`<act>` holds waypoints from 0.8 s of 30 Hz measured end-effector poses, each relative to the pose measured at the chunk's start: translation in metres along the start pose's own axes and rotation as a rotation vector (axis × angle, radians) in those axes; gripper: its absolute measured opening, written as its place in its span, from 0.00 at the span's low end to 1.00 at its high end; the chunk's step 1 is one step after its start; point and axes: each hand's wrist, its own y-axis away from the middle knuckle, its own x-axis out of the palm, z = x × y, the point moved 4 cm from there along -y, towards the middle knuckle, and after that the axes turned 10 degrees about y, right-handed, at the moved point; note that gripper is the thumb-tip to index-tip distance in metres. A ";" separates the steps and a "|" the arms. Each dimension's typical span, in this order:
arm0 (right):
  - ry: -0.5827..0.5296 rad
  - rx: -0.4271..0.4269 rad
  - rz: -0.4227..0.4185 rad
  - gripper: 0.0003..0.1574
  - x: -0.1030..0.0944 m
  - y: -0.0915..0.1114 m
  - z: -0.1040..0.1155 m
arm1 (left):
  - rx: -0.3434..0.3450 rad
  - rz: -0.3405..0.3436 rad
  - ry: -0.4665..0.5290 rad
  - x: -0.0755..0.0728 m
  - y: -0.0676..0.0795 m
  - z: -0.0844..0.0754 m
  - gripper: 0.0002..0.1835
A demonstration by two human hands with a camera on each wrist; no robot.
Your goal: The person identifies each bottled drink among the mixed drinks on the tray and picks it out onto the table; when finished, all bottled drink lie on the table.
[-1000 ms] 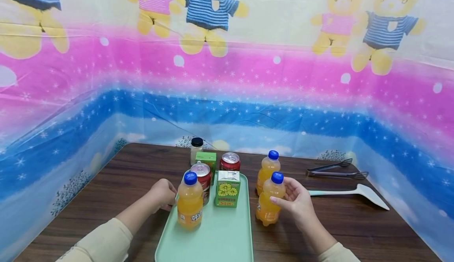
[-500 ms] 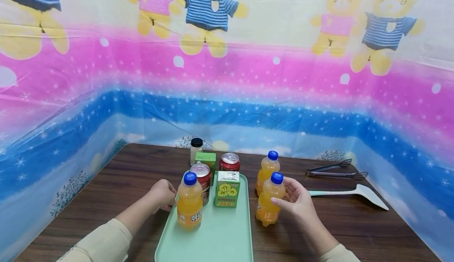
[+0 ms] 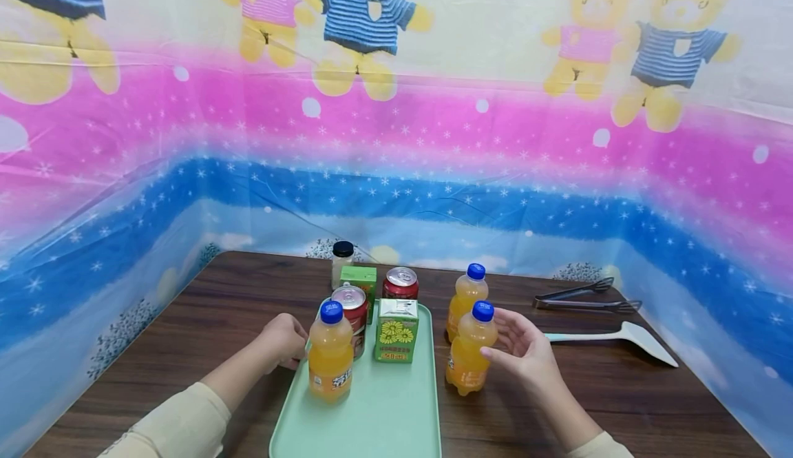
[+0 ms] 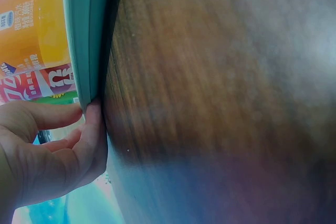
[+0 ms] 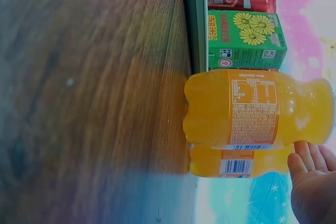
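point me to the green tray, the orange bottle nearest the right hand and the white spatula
Green tray (image 3: pixel 387 417), head view: bare surface toward the near end.
Orange bottle (image 3: pixel 471 356), head view: middle of the body.
White spatula (image 3: pixel 647 344), head view: broad blade.

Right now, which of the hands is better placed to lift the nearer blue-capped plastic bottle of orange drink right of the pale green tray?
Probably the right hand: it is beside that bottle. The left hand pinches the tray at its left rim, across from it.
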 end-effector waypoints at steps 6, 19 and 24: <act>0.003 -0.018 0.008 0.36 -0.005 0.002 0.000 | 0.003 0.000 0.000 0.000 -0.001 0.001 0.10; -0.027 -0.082 0.042 0.36 -0.016 0.009 0.006 | 0.009 0.001 0.006 0.000 0.000 0.002 0.10; -0.009 -0.118 0.057 0.34 -0.019 0.013 0.011 | 0.012 0.003 0.010 -0.001 0.000 0.002 0.10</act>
